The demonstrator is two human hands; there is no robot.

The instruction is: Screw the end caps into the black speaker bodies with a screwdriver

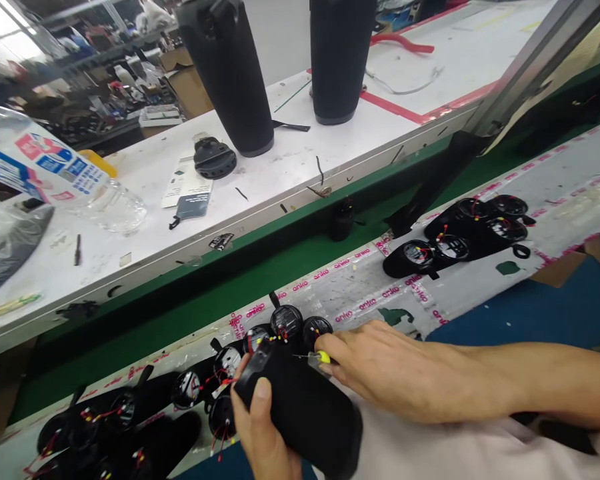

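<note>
In my left hand [264, 427] is a black, fabric-covered cylindrical speaker [315, 413], tilted, with the thumb over its upper end. My right hand [375, 367] is closed just to the right of that end, pinching a small yellow-ended tool [323, 357] with a thin metal shaft that points left toward the speaker. The tool's exact kind is hard to make out. Right behind my hands lie several open-ended speaker bodies [286, 322] with red and yellow wires coming out.
More wired speaker bodies [453, 247] lie to the right on the taped belt [340, 287], others at lower left. On the raised white shelf [290, 167] stand two black speakers [235, 80], a black round part [214, 158] and a plastic bottle [70, 170]. A metal post [525, 73] slants at right.
</note>
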